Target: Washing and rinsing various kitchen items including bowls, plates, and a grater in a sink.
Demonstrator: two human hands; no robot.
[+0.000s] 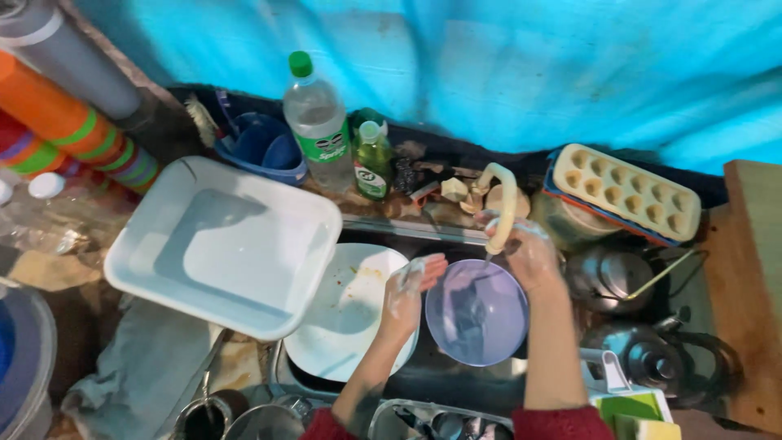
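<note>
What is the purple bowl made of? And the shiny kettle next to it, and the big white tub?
The purple bowl looks like thin, see-through plastic: the dark sink shows faintly through it. The kettle seems to be polished metal, since it gleams and mirrors things around it. The big white tub looks like smooth, glossy plastic, with rounded moulded corners, though enamel cannot be ruled out.

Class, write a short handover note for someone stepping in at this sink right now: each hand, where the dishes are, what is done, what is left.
Left hand: soapy, open against the rim of the purple bowl.
Right hand: at the bowl's far rim, under the cream tap; grip blurred.
Done: bowl looks rinsed.
Left: white plate beside it, food smears showing; metal kettles on the right.
White tub sits at the left.
</note>
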